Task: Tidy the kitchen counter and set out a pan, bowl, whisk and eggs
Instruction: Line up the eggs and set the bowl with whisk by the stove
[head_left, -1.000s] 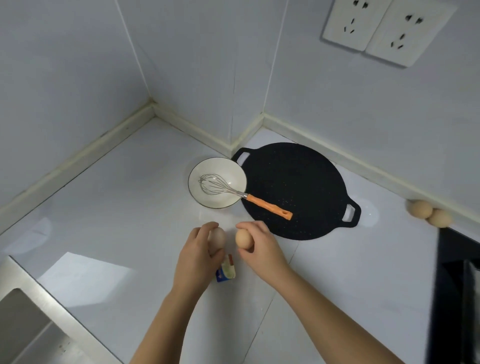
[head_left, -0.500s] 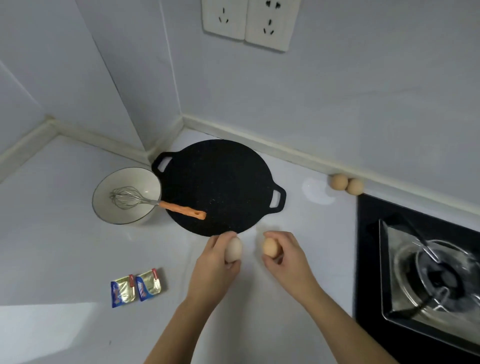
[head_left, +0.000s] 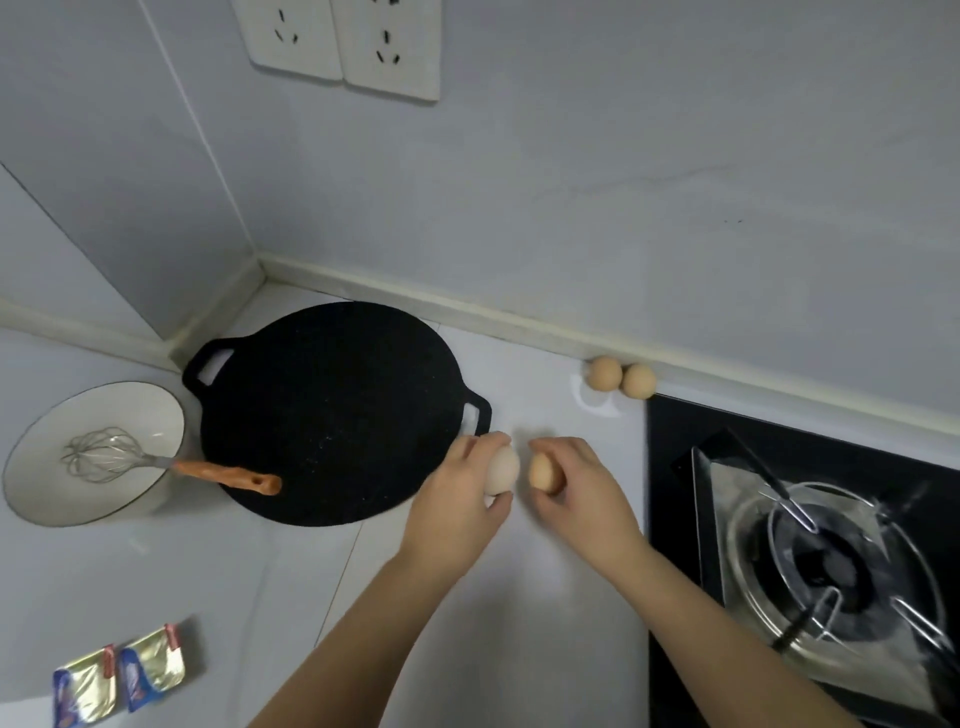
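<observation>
Step (judged): setting out eggs | far left of the hands: whisk in bowl, pan alongside | left hand curled round pale egg, right hand pinching brown egg, low over white desk | next: set both down gently, checking roll | beyond-right: two eggs against the wall, gas hob.
</observation>
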